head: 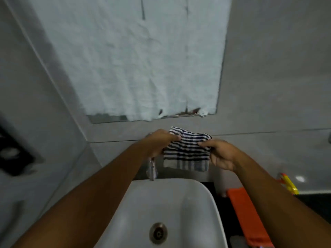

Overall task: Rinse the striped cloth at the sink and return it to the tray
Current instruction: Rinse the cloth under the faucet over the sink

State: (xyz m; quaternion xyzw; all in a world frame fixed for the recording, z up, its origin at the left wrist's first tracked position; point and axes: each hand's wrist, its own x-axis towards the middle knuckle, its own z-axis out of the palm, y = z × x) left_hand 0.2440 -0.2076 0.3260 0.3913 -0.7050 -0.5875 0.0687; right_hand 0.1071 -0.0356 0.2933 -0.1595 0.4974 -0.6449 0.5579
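Hanging in the air above the back rim of the sink, the striped cloth is being held between two bare hands. Item: cloth, white with dark blue bands, bunched along its upper edge and falling flat below; its long axis is running side to side between the hands, stripes lying mostly level, lower hem pointing down at the basin. Item: left hand, grip pinching the cloth's upper left edge, fingers curled over the fabric. Item: right hand, grip grasping the cloth's right edge, thumb lying across the front of the fabric. Item: tap, metal, standing just below the left wrist, at the sink's back rim. Item: drain, round, sitting in the basin floor, well below the cloth. Item: orange tray, resting on the dark desk to the right of the sink, partly hidden behind the right forearm, well apart from the cloth.
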